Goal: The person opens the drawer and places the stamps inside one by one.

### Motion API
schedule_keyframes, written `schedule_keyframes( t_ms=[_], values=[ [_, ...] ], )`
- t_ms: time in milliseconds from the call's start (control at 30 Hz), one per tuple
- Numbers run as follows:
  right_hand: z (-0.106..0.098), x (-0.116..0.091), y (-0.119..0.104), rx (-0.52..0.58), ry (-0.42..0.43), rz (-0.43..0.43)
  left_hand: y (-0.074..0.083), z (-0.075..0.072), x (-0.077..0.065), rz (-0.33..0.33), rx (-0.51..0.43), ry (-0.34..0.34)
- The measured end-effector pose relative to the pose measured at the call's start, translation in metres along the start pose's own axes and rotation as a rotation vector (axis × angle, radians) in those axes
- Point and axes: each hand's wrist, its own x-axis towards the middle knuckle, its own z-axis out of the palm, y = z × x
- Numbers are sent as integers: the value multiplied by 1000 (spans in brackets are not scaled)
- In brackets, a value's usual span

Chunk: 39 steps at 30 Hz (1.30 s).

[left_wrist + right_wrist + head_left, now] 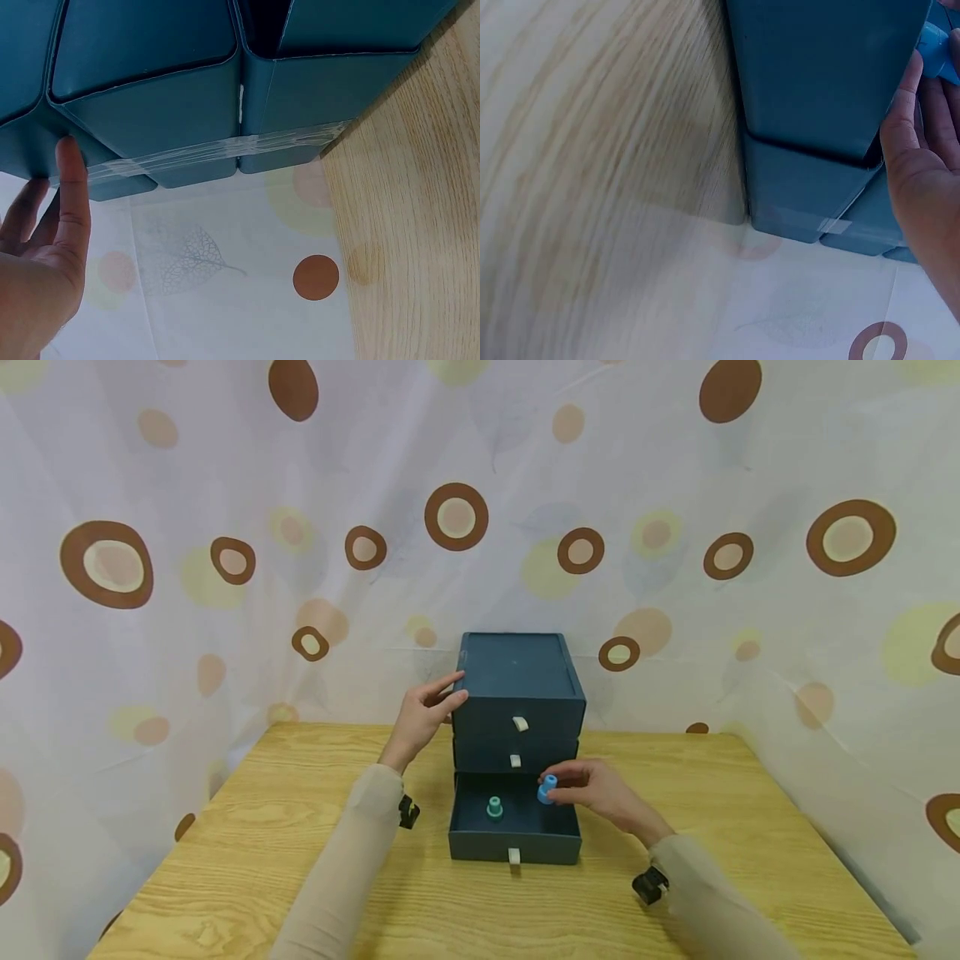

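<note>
A dark blue cabinet (517,664) with stacked drawers stands on the table, its bottom drawer (480,845) pulled out. My left hand (422,717) touches the cabinet's upper left side; in the left wrist view its fingers (73,187) lie fairly straight against the wall. Between thumb and fingers, my right hand (600,793) pinches a small bright blue stepped, knob-like piece (548,788) over the right part of the open drawer. A similar teal green piece (494,808) stands upright inside that drawer, left of the blue one. The right wrist view shows only part of the blue piece (934,51).
Two upper drawers are closed, each with a pale pull tab (521,724). Clear tape (202,154) runs across the cabinet's back edge. Wood-grain tabletop (300,793) surrounds the cabinet, and a patterned curtain (517,452) hangs behind it.
</note>
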Motion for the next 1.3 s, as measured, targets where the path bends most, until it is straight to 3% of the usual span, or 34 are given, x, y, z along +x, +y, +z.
schedule_keyframes(
  t_ms=[500,833,1100,1300],
  values=[
    [13,21,-9,-92,-103,-20,1,0,-1,3,-1,3],
    [15,29,-12,-125,-145,42,4,-1,0,-10,-5,-10],
    [16,34,-16,-210,-193,50,13,-1,-2,-28,-18,-17],
    [20,36,-15,-282,-194,43,6,1,-1,-12,-2,4]
  ],
)
